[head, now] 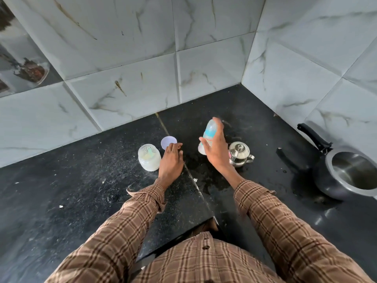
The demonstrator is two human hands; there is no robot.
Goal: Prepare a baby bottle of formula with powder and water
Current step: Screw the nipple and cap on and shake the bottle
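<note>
A clear baby bottle (210,128) with a blue collar is tilted above the black counter, and my right hand (215,149) is wrapped around it. An open jar of white formula powder (149,158) with a pale green scoop inside stands to the left. Its round lilac lid (167,141) lies flat just behind my left hand (171,160), whose fingertips touch the lid's near edge. A small steel kettle (239,154) with a lid and a spout stands right beside my right hand.
The black stone counter (81,190) sits in a corner of marble-look wall tiles. A dark pressure cooker (346,174) with a long black handle stands open at the right. Wet patches and white specks lie on the counter near the kettle.
</note>
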